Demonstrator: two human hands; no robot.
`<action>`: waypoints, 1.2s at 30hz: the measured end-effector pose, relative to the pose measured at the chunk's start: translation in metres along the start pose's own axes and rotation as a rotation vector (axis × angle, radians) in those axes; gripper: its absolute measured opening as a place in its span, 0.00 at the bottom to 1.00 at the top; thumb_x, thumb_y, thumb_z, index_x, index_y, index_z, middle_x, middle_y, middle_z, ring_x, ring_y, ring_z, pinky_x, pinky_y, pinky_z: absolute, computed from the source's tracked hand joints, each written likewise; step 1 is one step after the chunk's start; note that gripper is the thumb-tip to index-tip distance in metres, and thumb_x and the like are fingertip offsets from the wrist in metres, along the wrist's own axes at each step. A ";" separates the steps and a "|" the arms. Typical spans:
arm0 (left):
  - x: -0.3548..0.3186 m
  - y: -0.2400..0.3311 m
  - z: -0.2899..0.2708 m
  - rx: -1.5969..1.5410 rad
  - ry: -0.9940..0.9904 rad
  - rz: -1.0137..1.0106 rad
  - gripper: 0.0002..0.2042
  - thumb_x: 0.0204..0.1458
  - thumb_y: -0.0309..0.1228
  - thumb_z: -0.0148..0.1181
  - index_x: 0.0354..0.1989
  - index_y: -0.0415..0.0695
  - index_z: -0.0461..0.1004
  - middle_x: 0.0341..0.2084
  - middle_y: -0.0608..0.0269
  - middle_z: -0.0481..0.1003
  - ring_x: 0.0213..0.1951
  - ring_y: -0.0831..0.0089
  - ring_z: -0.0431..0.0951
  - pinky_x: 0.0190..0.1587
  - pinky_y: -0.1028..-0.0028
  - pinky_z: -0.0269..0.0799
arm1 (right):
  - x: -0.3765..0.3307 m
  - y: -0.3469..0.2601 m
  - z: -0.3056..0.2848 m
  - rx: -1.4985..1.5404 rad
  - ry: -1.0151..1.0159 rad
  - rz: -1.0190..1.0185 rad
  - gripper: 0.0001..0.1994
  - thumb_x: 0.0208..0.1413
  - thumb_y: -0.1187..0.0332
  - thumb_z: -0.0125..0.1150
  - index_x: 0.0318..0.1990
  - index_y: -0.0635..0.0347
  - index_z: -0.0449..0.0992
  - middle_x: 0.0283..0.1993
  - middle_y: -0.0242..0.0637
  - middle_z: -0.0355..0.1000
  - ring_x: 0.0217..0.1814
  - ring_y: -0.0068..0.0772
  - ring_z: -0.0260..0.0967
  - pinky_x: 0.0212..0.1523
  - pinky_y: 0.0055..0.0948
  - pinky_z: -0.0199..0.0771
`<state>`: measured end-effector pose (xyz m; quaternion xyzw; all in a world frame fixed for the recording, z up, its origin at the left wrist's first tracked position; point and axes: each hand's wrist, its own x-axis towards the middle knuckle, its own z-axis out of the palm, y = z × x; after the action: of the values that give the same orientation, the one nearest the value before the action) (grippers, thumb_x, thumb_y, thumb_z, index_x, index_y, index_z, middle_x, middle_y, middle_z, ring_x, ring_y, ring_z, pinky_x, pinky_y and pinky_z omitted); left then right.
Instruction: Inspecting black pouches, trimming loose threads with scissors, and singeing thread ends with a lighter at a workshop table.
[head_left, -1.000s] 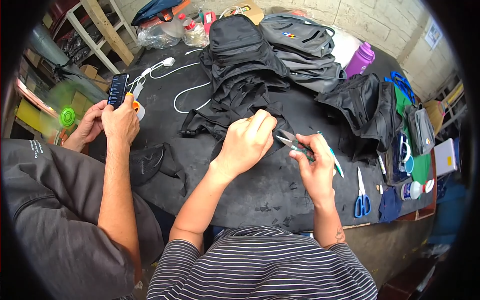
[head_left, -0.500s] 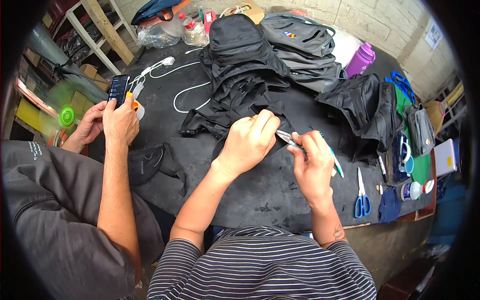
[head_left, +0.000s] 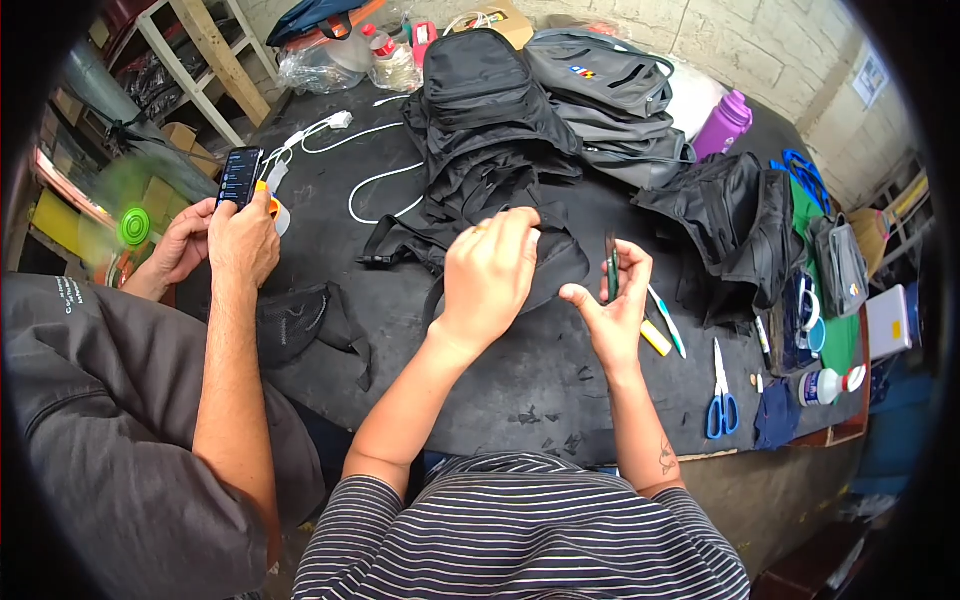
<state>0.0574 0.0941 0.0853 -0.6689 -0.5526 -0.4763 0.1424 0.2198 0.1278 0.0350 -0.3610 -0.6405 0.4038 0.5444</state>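
Observation:
My left hand (head_left: 488, 270) is closed over the edge of the black bag fabric (head_left: 560, 262), its fingertips pinching part of it. The exact spot held is hidden behind the fingers. My right hand (head_left: 618, 305), thumb apart, holds small snips (head_left: 611, 268) with green handles, turned nearly edge-on and pointing upward. They are clear of the fabric. The gathered black cloth runs back to a black backpack (head_left: 478, 75). A black strap with a buckle (head_left: 378, 258) lies left of my left hand.
Blue-handled scissors (head_left: 722, 410), a yellow stick-shaped item (head_left: 656, 338) and a white-and-teal pen-like tool (head_left: 668, 322) lie to the right. A grey backpack (head_left: 600, 80), purple bottle (head_left: 722, 125) and another black bag (head_left: 722, 215) stand behind. At left, a co-worker's hands (head_left: 240, 235) hold a phone (head_left: 240, 178).
My right hand has drawn back to the right from my left hand, lifting the snips upright and loosening its fingers. My left hand has shifted slightly and keeps hold of the fabric.

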 end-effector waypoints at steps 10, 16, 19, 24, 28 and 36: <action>-0.015 0.024 -0.008 -0.078 -0.174 -0.307 0.09 0.37 0.33 0.69 0.26 0.46 0.77 0.22 0.71 0.72 0.36 0.68 0.69 0.50 0.63 0.53 | 0.024 -0.007 -0.016 0.050 -0.117 -0.036 0.13 0.50 0.72 0.61 0.44 0.60 0.70 0.40 0.31 0.66 0.43 0.23 0.60 0.44 0.22 0.63; -0.016 0.026 -0.004 -0.061 -0.193 -0.333 0.09 0.36 0.31 0.69 0.25 0.46 0.76 0.21 0.71 0.71 0.35 0.68 0.68 0.48 0.63 0.53 | 0.056 -0.034 -0.028 -0.512 -0.378 -0.498 0.08 0.42 0.78 0.58 0.31 0.55 0.74 0.31 0.29 0.65 0.41 0.36 0.56 0.49 0.33 0.52; -0.018 0.027 -0.003 -0.071 -0.175 -0.343 0.09 0.36 0.31 0.69 0.26 0.46 0.76 0.21 0.71 0.71 0.35 0.68 0.68 0.48 0.64 0.53 | 0.061 -0.043 -0.027 -0.586 -0.408 -0.540 0.06 0.43 0.69 0.63 0.30 0.53 0.74 0.29 0.27 0.61 0.38 0.35 0.53 0.45 0.33 0.53; -0.018 0.029 -0.004 -0.060 -0.157 -0.326 0.12 0.36 0.30 0.69 0.30 0.44 0.76 0.21 0.71 0.72 0.35 0.69 0.68 0.47 0.64 0.54 | 0.066 -0.041 -0.026 -0.726 -0.389 -0.685 0.14 0.37 0.56 0.70 0.26 0.53 0.73 0.29 0.27 0.62 0.38 0.35 0.53 0.42 0.35 0.52; -0.018 0.030 -0.005 -0.056 -0.161 -0.344 0.11 0.38 0.32 0.69 0.30 0.44 0.77 0.21 0.71 0.73 0.33 0.71 0.69 0.50 0.66 0.53 | 0.067 -0.041 -0.024 -0.721 -0.379 -0.737 0.14 0.35 0.57 0.71 0.25 0.52 0.73 0.30 0.27 0.62 0.39 0.36 0.54 0.41 0.35 0.52; -0.018 0.029 -0.004 -0.048 -0.140 -0.329 0.11 0.37 0.32 0.69 0.30 0.45 0.77 0.20 0.71 0.73 0.33 0.71 0.69 0.49 0.67 0.53 | 0.067 -0.045 -0.021 -0.744 -0.361 -0.738 0.15 0.32 0.57 0.71 0.24 0.52 0.72 0.29 0.26 0.62 0.39 0.36 0.54 0.42 0.35 0.53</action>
<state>0.0817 0.0703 0.0827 -0.6043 -0.6515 -0.4585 0.0078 0.2294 0.1723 0.1044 -0.2057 -0.9071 -0.0118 0.3672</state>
